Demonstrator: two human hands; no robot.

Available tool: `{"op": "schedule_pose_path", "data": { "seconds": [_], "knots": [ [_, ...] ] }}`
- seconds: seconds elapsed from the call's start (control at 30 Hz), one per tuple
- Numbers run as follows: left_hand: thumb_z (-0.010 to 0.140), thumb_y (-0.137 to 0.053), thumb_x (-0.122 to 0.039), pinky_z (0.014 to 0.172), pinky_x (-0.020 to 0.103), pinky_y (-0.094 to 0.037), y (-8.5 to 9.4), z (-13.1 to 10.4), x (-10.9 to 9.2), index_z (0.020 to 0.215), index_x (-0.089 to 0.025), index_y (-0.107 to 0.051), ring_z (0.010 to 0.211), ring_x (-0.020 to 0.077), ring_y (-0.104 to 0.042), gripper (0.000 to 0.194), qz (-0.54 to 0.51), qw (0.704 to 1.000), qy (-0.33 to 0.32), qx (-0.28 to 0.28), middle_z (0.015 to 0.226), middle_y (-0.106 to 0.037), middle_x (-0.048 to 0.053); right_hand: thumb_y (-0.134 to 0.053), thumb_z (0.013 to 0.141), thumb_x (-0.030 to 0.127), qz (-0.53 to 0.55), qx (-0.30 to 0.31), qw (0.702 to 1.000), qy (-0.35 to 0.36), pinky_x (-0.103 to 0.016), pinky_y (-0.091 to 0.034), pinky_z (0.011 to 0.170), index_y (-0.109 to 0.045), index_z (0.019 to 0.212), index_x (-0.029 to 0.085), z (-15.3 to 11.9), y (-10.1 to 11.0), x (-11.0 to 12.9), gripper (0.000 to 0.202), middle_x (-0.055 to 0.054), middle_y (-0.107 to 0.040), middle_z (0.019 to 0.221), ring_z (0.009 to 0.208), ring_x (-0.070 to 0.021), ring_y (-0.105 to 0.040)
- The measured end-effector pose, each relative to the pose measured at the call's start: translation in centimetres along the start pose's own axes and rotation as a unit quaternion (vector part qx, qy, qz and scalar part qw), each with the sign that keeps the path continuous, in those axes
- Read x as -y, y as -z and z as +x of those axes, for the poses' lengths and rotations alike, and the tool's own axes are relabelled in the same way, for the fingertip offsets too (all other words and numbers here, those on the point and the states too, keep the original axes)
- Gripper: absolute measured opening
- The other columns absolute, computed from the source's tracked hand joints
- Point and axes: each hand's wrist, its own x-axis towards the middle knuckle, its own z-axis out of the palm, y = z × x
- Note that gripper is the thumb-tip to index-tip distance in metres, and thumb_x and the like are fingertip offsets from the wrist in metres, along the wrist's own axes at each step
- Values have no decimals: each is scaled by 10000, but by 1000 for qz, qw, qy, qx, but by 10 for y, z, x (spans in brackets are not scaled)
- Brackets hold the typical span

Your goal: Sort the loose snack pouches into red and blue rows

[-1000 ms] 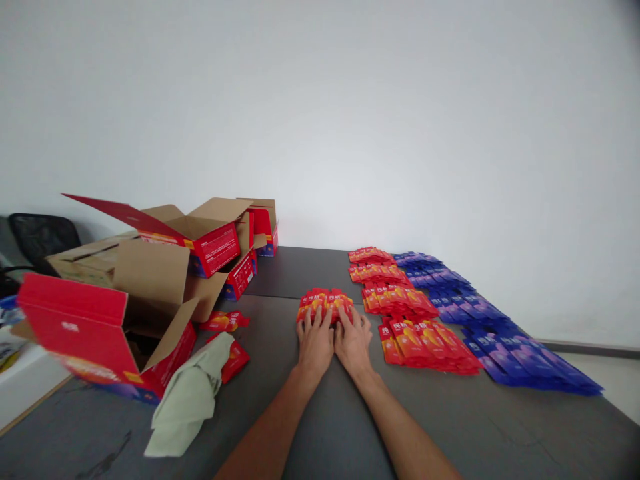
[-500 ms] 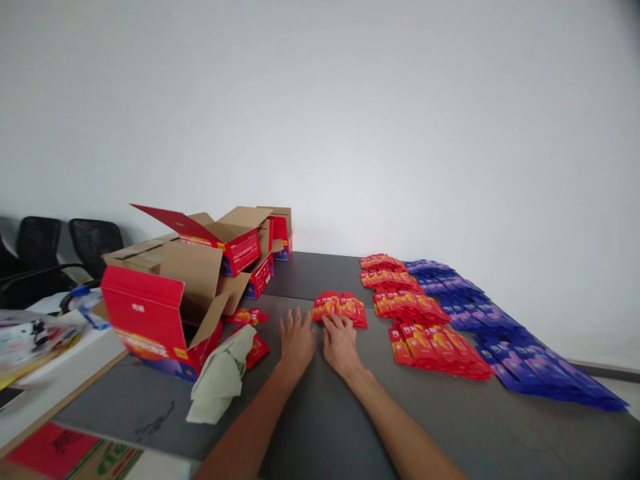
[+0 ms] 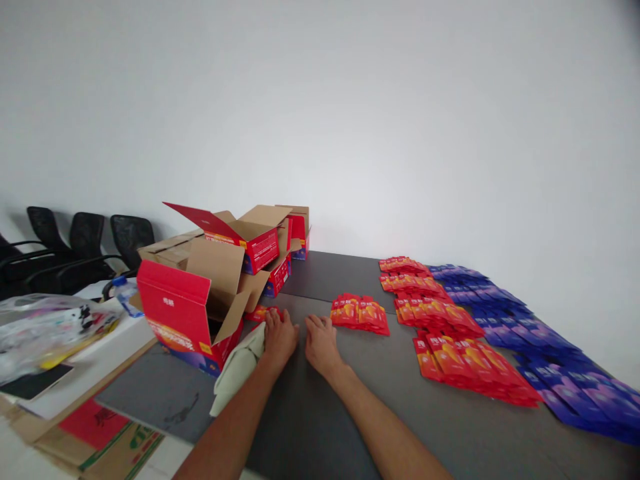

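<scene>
My left hand (image 3: pixel 281 339) lies palm down at the left, its fingers loosely bent beside some red sachets (image 3: pixel 261 313) and against a pale green cloth (image 3: pixel 240 363). The hand and cloth hide whatever is directly under them. My right hand (image 3: pixel 321 343) rests on the dark tabletop with slightly curled fingers, and nothing shows in it. Just beyond and to its right is a small fanned group of red-orange sachets (image 3: pixel 359 313), apart from the fingers.
Overlapping rows of red sachets (image 3: pixel 467 360) and blue sachets (image 3: pixel 575 387) cover the right side. Open red cartons (image 3: pixel 173 313) are clustered at the left. Beyond the table's left edge are plastic bags (image 3: pixel 55 327), a bottle (image 3: pixel 125 293) and black chairs (image 3: pixel 131 237).
Both hands have moved left; the right has come away from the middle group of red sachets. My left hand now covers the spot where a red sachet showed beside the cloth. The view has turned left.
</scene>
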Motion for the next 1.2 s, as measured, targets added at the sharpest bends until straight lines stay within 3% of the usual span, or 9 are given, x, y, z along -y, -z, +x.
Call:
{"op": "schedule_pose_path", "data": {
  "seconds": [0.17,0.33,0.5,0.67,0.8,0.93,1.2],
  "knots": [
    [922,-387,-448,1075,521,-253,-3,8,-2,1405,-42,-416,1351,413,-358,632,11,998,19,55,1453,-377,307,-414,877,104,-6,19,1000,-15,-359,-383,902,-581,1248,248,-1,-4,-7,432,-64,-556,1336,1169,-255,-432],
    [940,-344,-367,1082,573,-214,5,-1,-18,1341,-77,-489,1319,380,-406,515,11,997,-43,62,1405,-457,269,-387,890,114,1,34,999,-33,-347,-374,889,-598,1222,242,-6,1,-17,414,-57,-539,1360,1172,-254,-420],
    [899,-344,-129,1010,467,-360,18,-14,-45,1280,-44,-518,1212,320,-533,428,-49,990,-93,95,1287,-555,268,-453,839,107,3,35,999,-41,-342,-359,865,-585,1245,234,-16,9,-30,446,-68,-546,1353,1157,-263,-419],
    [889,-398,-122,827,337,-471,30,-26,-72,1073,-100,-632,986,259,-666,299,-82,978,-129,140,1032,-693,192,-479,847,143,18,42,998,-38,-319,-334,791,-655,1057,224,-34,25,-44,285,-73,-643,1179,1068,-255,-447],
    [848,-459,-129,804,290,-469,38,-34,-87,995,-133,-673,958,229,-673,260,-96,970,-161,152,1006,-712,154,-526,837,178,18,53,998,-40,-314,-308,747,-674,966,219,-49,37,-55,201,-76,-675,1064,998,-251,-460],
    [826,-479,-138,881,282,-444,43,-38,-94,1077,-178,-670,1061,221,-633,318,-100,968,-186,138,1087,-701,128,-557,800,147,10,47,997,-52,-312,-300,742,-685,888,213,-60,48,-68,168,-77,-683,979,958,-241,-464],
    [729,-530,-128,931,444,-415,45,-47,-103,1014,-188,-694,1109,314,-578,334,-71,965,-207,142,1132,-667,150,-556,746,54,3,32,997,-71,-288,-307,762,-669,846,208,-71,66,-98,216,-55,-675,900,927,-211,-486]
  ]
}}
